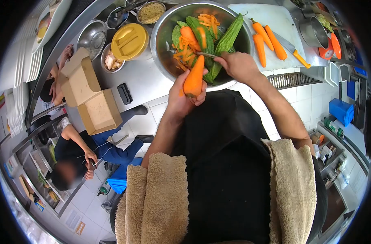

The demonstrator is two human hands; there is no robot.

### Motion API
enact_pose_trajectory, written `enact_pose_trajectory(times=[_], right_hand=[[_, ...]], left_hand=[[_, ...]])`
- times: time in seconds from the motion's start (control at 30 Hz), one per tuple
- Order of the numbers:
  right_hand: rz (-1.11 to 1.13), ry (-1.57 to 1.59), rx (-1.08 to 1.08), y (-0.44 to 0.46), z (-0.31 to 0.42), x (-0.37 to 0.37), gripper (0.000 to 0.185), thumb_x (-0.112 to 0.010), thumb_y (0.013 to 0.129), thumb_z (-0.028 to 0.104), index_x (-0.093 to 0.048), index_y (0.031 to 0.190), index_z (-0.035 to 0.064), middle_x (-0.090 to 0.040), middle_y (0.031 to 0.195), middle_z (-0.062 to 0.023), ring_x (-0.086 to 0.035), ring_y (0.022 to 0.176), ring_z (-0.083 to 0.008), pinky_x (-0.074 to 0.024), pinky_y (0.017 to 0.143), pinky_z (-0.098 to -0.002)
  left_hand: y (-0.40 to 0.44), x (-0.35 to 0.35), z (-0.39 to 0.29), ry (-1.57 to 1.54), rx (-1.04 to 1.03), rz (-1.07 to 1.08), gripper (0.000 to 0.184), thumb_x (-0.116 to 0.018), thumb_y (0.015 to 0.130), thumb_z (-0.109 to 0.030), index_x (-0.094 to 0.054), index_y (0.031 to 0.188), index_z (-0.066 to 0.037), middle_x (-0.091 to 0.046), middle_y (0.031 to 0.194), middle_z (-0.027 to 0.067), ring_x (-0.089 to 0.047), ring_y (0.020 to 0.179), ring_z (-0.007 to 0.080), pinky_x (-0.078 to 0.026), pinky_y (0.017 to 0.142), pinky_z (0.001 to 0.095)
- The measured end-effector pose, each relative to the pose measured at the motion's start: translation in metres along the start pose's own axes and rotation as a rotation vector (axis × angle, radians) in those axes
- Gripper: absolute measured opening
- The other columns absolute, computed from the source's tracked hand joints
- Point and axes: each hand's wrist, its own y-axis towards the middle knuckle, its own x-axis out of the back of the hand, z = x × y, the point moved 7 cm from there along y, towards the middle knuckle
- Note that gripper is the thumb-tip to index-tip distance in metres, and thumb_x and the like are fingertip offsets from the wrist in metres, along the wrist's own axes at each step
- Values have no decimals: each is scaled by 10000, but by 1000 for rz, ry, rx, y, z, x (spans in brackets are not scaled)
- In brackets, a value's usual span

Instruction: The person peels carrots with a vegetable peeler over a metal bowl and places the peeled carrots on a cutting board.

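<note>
My left hand point(184, 92) is wrapped round an orange carrot point(194, 81), tilted with its narrow end up, at the near rim of a large steel bowl point(161, 61). My right hand point(238, 67) grips the handle end of a thin tool point(207, 54), which reaches over the bowl to the carrot's tip; its type is hard to make out. Inside the bowl lie green bumpy gourds point(231, 34), orange peelings point(210, 21) and another carrot, partly covered. Right of the bowl, several carrots point(275, 42) and a knife with a yellow handle point(301, 58) rest on a white cutting board point(242, 10).
Left of the bowl are a yellow-lidded tub point(129, 42), small steel bowls point(91, 38), a black object point(124, 94) and an open cardboard box point(98, 112). A seated person point(81, 142) holds a device at lower left. A steel pot point(313, 31) stands at right.
</note>
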Motion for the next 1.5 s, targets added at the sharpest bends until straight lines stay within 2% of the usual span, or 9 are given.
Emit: enact_pose_trajectory(times=[0.2, 0.37, 0.5, 0.6, 0.9, 1.0, 1.1, 1.3, 1.5], right_hand=[[-81, 267, 37, -19, 26, 21, 465, -528, 1109, 490, -734, 1047, 78, -739, 816, -192, -721, 838, -438, -561, 743, -545], [12, 330, 379, -55, 87, 44, 362, -610, 1073, 456, -712, 1100, 110, -741, 830, -171, -727, 814, -413, -570, 710, -519], [-111, 248, 306, -41, 61, 23, 373, -592, 1079, 472, -709, 1091, 117, -739, 811, -163, -732, 799, -405, -571, 692, -512], [-66, 125, 51, -11, 6, -3, 421, -561, 1100, 472, -721, 1033, 88, -726, 794, -186, -724, 824, -419, -560, 719, -535], [-70, 332, 237, -41, 53, 35, 391, -589, 1091, 441, -724, 1056, 76, -729, 821, -197, -715, 822, -437, -560, 729, -532], [20, 316, 403, -58, 85, 37, 347, -603, 1080, 431, -717, 1092, 104, -740, 840, -183, -730, 809, -403, -572, 707, -507], [-62, 289, 347, -50, 73, 27, 358, -590, 1084, 442, -714, 1080, 106, -747, 843, -174, -732, 800, -405, -571, 695, -512], [-66, 64, 4, -11, -4, 3, 442, -525, 1109, 479, -748, 1066, 99, -750, 845, -183, -729, 844, -416, -565, 741, -535], [-42, 344, 177, -37, 44, 33, 369, -579, 1095, 435, -731, 1097, 98, -740, 875, -202, -712, 852, -446, -553, 744, -553]], left_hand=[[0, 11, 0, -85, 5, -224, 619, -396, 1147, -528, -581, 1403, 4, -660, 871, 136, -597, 631, 212, -474, 561, 330], [-2, 8, -2, -58, -8, -278, 612, -370, 1157, -499, -574, 1441, 3, -640, 960, 110, -558, 686, 178, -444, 594, 291], [1, 8, -1, -183, 0, 60, 618, -367, 1157, -478, -538, 1486, 16, -619, 961, 106, -534, 679, 159, -440, 589, 288], [-4, 5, 3, -227, 31, 31, 579, -396, 1149, -469, -590, 1403, 13, -646, 905, 142, -556, 619, 209, -458, 550, 310], [0, 26, 9, -196, 31, -202, 546, -417, 1148, -435, -603, 1412, 5, -720, 1026, 140, -731, 869, 278, -616, 703, 378], [-4, 3, 0, -51, 4, -279, 576, -378, 1159, -448, -564, 1472, -2, -699, 1124, 121, -680, 894, 234, -569, 738, 348], [4, 18, 7, -109, 29, 71, 600, -378, 1161, -473, -542, 1495, -3, -691, 1066, 118, -654, 870, 219, -535, 691, 336], [-4, 0, 6, -62, 43, 58, 600, -382, 1163, -495, -555, 1469, -10, -652, 971, 93, -615, 805, 184, -490, 651, 293], [-2, 15, 9, -149, 12, -233, 565, -460, 1149, -487, -597, 1405, -3, -708, 950, 125, -707, 808, 221, -599, 661, 360]])
